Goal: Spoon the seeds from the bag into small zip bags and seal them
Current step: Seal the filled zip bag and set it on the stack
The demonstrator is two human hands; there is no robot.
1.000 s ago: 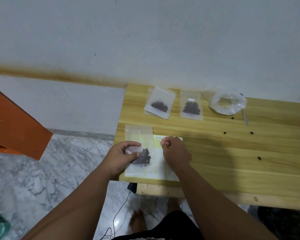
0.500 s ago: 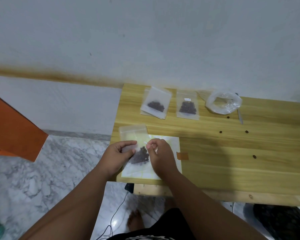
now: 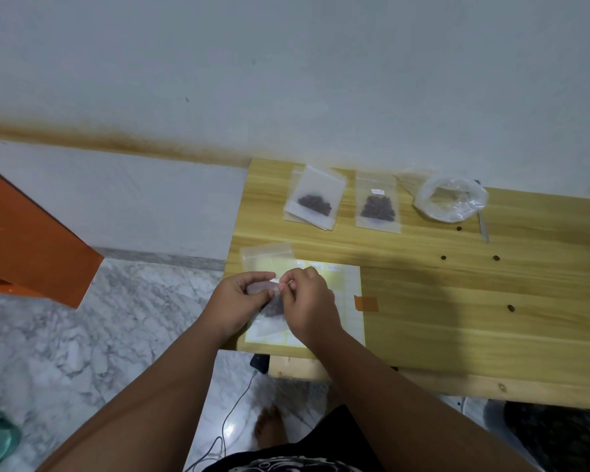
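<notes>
A small zip bag [image 3: 269,318] with dark seeds lies at the table's near left corner on a pale sheet [image 3: 349,301]. My left hand [image 3: 241,299] holds the bag's left side. My right hand [image 3: 309,303] pinches a small white strip at the bag's top, fingertips almost touching those of the left hand. Two filled zip bags [image 3: 315,199] [image 3: 377,204] lie at the back. The clear seed bag [image 3: 450,199] sits rolled open at the back right, with a thin metal spoon [image 3: 483,229] beside it. An empty zip bag [image 3: 268,255] lies just beyond my hands.
Loose seeds [image 3: 496,257] are scattered over the wooden table [image 3: 474,318]. A brown tape piece [image 3: 366,303] sticks beside the sheet. The wall runs along the table's far edge. An orange panel [image 3: 28,240] stands left over the marble floor; a cable [image 3: 229,417] hangs below.
My right hand moved left from the sheet onto the bag's top and now pinches a white strip there. My left hand shifted up to meet it.
</notes>
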